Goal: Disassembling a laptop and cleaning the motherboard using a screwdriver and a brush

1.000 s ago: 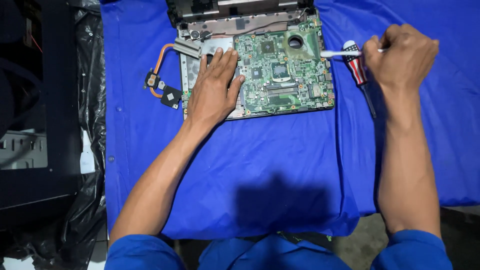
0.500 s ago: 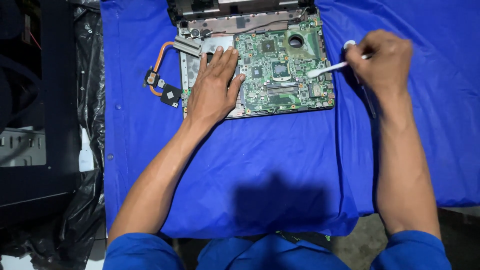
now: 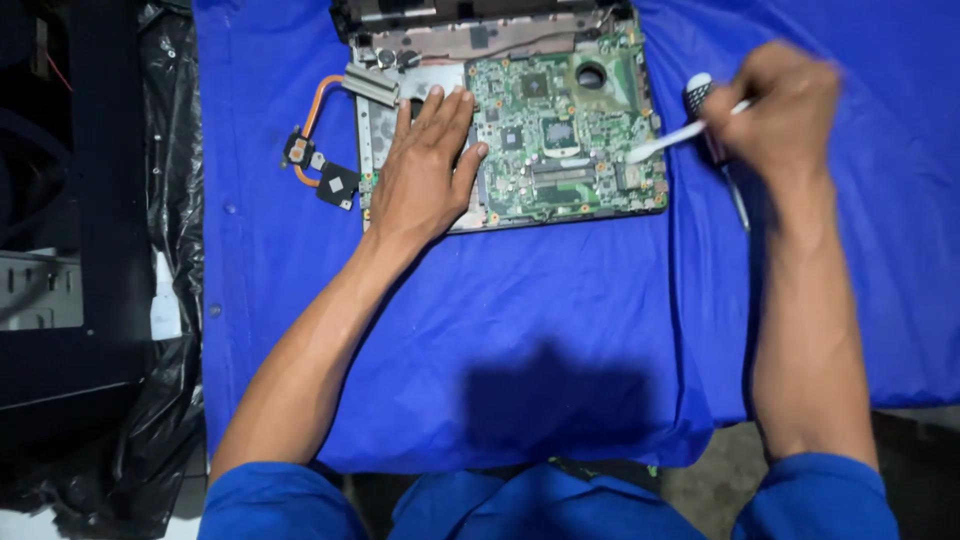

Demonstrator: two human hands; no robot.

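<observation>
I see my left hand (image 3: 425, 170) lying flat, fingers spread and holding nothing, pressed palm-down on the left part of the green circuit board (image 3: 560, 140) in the upper middle of the frame. The board sits in an opened laptop base (image 3: 480, 25) on the surface, which is covered by a blue cloth (image 3: 540, 330). My right hand (image 3: 785, 110), in the upper right, has its grip closed around a thin white tool (image 3: 665, 143), fingers pinched together on its handle end; the hand is blurred, so I cannot tell exactly which fingers press on it. The tool's pale tip reaches left and touches or hovers just over the right edge of the board; I cannot tell which. Just beside that hand a screwdriver (image 3: 715, 150) with a dark handle lies on the cloth. In the upper left, beside the board, a copper heat pipe (image 3: 315, 125) with its metal plates rests on the cloth. Black plastic sheeting (image 3: 170, 200) runs along the left edge.
</observation>
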